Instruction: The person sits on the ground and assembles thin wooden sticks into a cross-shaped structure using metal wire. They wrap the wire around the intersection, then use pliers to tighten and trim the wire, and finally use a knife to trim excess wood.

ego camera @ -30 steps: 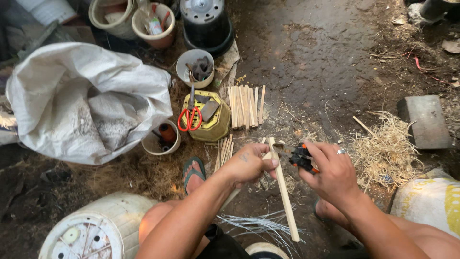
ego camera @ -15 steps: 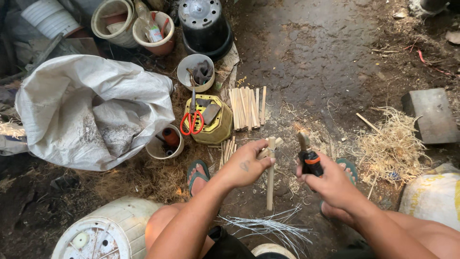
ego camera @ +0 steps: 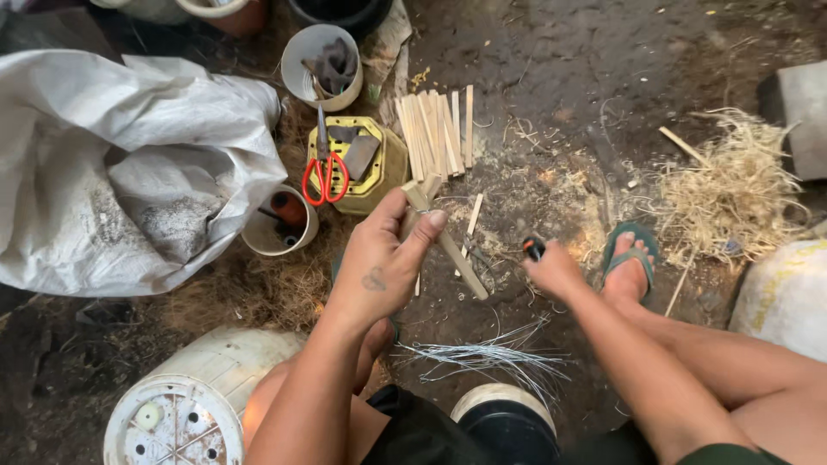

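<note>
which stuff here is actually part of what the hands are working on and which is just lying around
In use:
left hand gripping a wooden stick
right hand closed on a black-handled tool
cut wooden slats
shavings pile

Lying about:
red scissors on the yellow tin
white sack
thin wire strands

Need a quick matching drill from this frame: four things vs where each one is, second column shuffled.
Things:
1. bamboo stick
2. red-handled scissors
3. wire strands
4. cut slats

Places:
A. lying on the yellow tray
B. on the ground between the person's legs
C. held in the left hand
D. laid side by side on the ground right of the tray

Pairs: 1-C, 2-A, 3-B, 4-D
</note>
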